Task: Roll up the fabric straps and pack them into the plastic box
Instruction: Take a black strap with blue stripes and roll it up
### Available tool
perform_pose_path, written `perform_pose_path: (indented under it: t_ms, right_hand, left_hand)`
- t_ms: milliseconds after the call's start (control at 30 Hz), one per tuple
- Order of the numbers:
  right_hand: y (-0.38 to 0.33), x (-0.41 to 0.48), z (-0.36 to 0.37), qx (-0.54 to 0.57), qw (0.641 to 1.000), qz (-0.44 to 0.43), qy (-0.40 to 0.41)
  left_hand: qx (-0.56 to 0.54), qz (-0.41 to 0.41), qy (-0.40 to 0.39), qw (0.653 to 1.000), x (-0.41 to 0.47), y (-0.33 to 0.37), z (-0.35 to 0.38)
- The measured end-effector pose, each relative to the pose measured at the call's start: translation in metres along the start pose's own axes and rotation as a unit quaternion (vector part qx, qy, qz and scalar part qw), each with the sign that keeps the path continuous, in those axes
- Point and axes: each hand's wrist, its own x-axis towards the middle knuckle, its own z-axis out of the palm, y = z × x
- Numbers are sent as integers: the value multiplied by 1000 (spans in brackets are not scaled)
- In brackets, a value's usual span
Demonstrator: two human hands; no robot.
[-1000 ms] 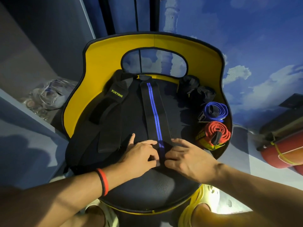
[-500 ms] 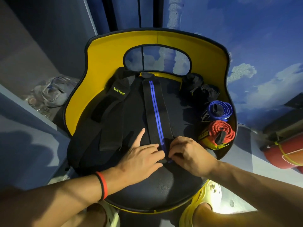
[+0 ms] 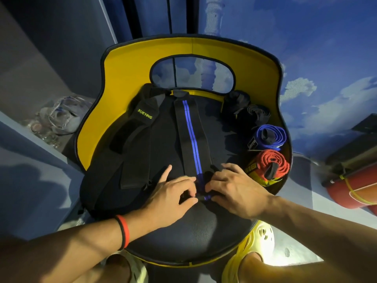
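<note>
Though curled fingers hide its rolled end, left hand and right hand pinch the striped strap on the chair.

Likely a small workout room or home gym corner: walls painted as blue sky with white clouds, a yellow-and-black padded seat, rolled straps lined along its right edge, a red rolled mat tied with a yellow band lying at the right, plastic clutter in the left corner

Yellow-backed chair; red mat at right.
</note>
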Motion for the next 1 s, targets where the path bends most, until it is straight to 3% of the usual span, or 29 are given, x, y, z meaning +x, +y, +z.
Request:
perform_pose_path:
  t_ms: [167, 267, 467, 567, 767, 1000]
  right_hand:
    - [0, 9, -7, 100, 990, 89, -48]
    - [-5, 12, -7, 89, 989, 118, -19]
    - [-9, 14, -4, -26, 997, 29, 69]
    - [-2, 11, -5, -70, 997, -19, 38]
    - [-2, 16, -13, -55, 998, -6, -20]
    - [3, 23, -11, 104, 991, 87, -13]
  left_hand:
    - [29, 23, -3, 999, 2, 0, -2]
    - [42, 13, 8, 999, 7, -2, -3]
    - [65, -12, -12, 998, 19, 0, -5]
    - [72, -19, -34, 997, 18, 1, -5]
    - [84, -47, -62, 993, 22, 4, -7]
    - [46, -6, -26, 999, 22, -1, -2]
